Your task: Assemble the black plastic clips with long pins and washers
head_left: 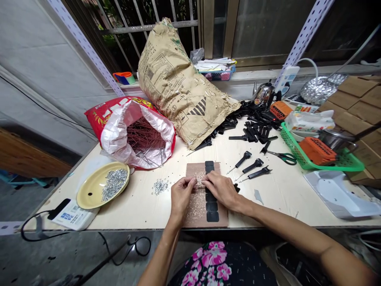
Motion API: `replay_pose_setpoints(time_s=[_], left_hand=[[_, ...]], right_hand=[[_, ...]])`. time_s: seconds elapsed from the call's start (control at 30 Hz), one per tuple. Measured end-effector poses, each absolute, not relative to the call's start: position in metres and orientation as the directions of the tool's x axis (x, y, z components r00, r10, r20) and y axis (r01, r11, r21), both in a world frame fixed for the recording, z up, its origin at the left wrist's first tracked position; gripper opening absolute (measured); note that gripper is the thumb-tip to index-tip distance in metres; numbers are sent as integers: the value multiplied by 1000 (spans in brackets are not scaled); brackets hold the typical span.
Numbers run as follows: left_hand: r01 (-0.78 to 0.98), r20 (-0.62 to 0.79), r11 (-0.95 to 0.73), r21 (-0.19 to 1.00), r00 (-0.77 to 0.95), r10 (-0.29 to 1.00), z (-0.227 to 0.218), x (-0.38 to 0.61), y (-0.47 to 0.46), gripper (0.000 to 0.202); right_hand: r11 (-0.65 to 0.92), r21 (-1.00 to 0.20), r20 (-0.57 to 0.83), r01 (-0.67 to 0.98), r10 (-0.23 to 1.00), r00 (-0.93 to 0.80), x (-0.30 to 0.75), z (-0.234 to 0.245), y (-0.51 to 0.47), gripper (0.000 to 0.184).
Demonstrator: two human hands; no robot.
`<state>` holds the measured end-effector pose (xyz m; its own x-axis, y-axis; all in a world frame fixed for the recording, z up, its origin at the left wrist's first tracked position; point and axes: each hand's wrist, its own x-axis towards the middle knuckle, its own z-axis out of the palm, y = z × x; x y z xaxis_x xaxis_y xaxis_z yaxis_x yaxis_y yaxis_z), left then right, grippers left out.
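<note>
Over a brown board (196,218), my two hands meet with their fingertips close together. My left hand (182,196) is pinched at one end of a thin metal rod (200,181); whatever else it holds is too small to make out. My right hand (222,190) is closed around the rod's other side, and its fingers hide most of it. A black forked piece (236,188) shows just past that hand; whether it joins the rod I cannot tell. Dark square pads (212,206) run down the board, with pale crumbs beside them. Small metal rings (160,186) lie left of my left hand.
A yellow plate (86,194) of rings sits at left, beside a red bag (97,117) of thin rods. Behind slumps a big paper sack (166,75) near black handles (256,129). Rightward are black-handled rods (251,165), scissors (285,157) and a green basket (312,165).
</note>
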<state>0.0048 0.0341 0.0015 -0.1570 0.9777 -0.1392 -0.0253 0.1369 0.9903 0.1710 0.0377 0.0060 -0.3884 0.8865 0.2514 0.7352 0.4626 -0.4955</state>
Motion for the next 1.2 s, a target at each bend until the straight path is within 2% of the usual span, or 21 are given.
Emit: replay_pose_setpoints(time_s=[0.13,0.2,0.27,0.37,0.47,0.57,0.67,0.9,1.07,1.2], left_hand=[[-304,-371,347,887,-24,928,1,4,38,33],[-305,-404,381,873,-12,915,1,4,38,35],[-197,-323,302,933,-83,943,1,5,38,32],[-82,-210,200,976,-147,966,2,5,38,28],[-264,-349,329,907,-35,936,3,4,41,31],[-398,-461,455,796,88,883,4,4,45,33],[-429,-469,457,779,85,879,3,4,46,32],[-385,-409,380,841,6,912,0,7,42,32],[-314,-287,239,919,-116,951,-3,11,41,28],[-351,-318,272,896,-80,945,0,13,41,33]], right_hand=[[637,-202,417,744,744,-523,173,4,38,27],[678,-179,426,713,706,-565,175,4,42,27],[647,-276,389,711,751,-533,177,6,46,23],[515,-542,246,664,853,-461,180,8,53,19],[415,-705,169,576,886,-431,181,9,57,16],[396,-723,178,566,899,-401,182,9,57,13],[429,-646,200,631,893,-402,181,11,54,13],[511,-304,320,804,850,-419,172,21,44,22],[534,-213,368,818,820,-439,170,17,42,15],[533,-175,422,828,800,-426,172,11,43,18]])
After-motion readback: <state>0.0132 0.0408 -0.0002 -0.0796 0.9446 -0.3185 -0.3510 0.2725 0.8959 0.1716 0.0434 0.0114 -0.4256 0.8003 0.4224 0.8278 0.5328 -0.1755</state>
